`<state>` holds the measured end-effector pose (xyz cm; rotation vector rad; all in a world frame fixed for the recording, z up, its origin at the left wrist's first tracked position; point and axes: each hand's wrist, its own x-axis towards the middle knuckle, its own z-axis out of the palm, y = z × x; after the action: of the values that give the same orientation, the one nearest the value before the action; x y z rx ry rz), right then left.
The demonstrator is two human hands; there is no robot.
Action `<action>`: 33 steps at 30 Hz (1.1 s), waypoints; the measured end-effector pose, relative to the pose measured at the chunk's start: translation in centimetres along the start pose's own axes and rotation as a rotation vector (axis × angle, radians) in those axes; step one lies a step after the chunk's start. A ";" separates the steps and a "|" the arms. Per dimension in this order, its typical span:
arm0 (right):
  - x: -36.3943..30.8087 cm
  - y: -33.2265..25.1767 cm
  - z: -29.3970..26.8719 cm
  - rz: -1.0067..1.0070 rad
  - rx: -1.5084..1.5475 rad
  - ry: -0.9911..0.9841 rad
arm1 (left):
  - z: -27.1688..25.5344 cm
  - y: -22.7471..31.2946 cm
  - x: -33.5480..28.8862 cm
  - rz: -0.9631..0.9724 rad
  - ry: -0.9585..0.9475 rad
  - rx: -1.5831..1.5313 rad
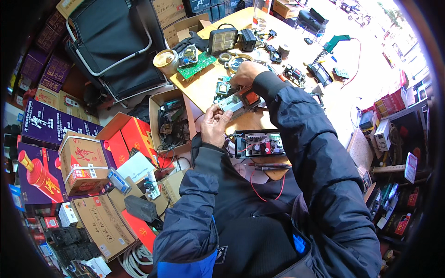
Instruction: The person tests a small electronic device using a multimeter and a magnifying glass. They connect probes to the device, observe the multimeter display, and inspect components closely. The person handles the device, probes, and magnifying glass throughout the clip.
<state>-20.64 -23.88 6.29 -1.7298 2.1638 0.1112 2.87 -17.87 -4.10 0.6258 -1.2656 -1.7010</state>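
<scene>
My left hand (214,124) pinches the near end of a silver metal plate (230,103), with the thumb along its side. At the plate's far end sits an orange-brown wound coil (251,97); whether the two are fixed together I cannot tell. Just beyond, my right hand (249,74) has its fingers curled downward, and what they grip is hidden. Beside those fingers lies a small green circuit board (223,87). Nearer my body is an open black case (259,144) with circuit parts inside. Pen-like test probes (271,166) with a red lead rest at the table's near edge.
Across the wooden table (211,88) stand a square work lamp (223,41), a larger green circuit board (197,66), a round tub (166,61) and a green-handled soldering iron (337,42). An open carton (172,118) of cables and stacked boxes (83,162) crowd the left.
</scene>
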 end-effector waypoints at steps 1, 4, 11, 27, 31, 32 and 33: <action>0.9 0.8 0.9 -0.037 -0.011 -0.003 | 0.0 0.0 0.0 0.003 0.007 0.005; 3.4 2.3 3.1 -0.104 -0.059 0.010 | 0.2 0.2 0.0 0.000 0.014 0.007; 3.9 2.9 2.7 0.031 0.039 0.077 | 0.1 0.6 0.1 -0.022 -0.011 -0.032; -9.7 5.6 -2.3 -0.101 0.539 0.891 | 1.9 1.1 1.5 -0.025 0.068 -0.029; -18.1 1.4 0.2 -0.238 1.111 0.767 | 3.4 0.8 1.9 -0.034 0.045 -0.058; -19.3 0.4 1.0 -0.250 1.191 0.682 | 3.5 0.9 1.8 -0.019 0.022 -0.046; -20.2 -0.5 1.8 -0.239 1.259 0.634 | 3.6 1.0 1.8 0.011 -0.010 -0.046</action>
<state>-16.11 -4.76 11.36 -1.2180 1.5824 -1.6442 -0.54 -17.84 -1.73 0.5828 -1.2313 -1.7218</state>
